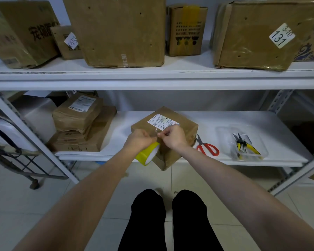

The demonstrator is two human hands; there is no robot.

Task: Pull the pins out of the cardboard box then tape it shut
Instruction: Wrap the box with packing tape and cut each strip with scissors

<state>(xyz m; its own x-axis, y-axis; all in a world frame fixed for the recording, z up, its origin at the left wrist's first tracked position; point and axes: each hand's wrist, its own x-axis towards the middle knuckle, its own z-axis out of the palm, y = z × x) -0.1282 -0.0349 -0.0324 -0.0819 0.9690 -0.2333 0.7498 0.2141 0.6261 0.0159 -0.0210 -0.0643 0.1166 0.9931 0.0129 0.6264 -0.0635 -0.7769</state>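
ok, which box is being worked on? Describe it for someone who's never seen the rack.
On the lower white shelf, near the front edge at the middle, sits a cardboard box turned corner-first toward the person. Unlike the stacked parcels at the left, it stands alone, with red-handled scissors just right of it.

Parcel stockroom: metal shelving [152, 82] w/ labelled cartons [252, 35].

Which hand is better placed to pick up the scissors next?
Right hand, probably: the red scissors lie just right of the box, while the left hand grips the tape roll.
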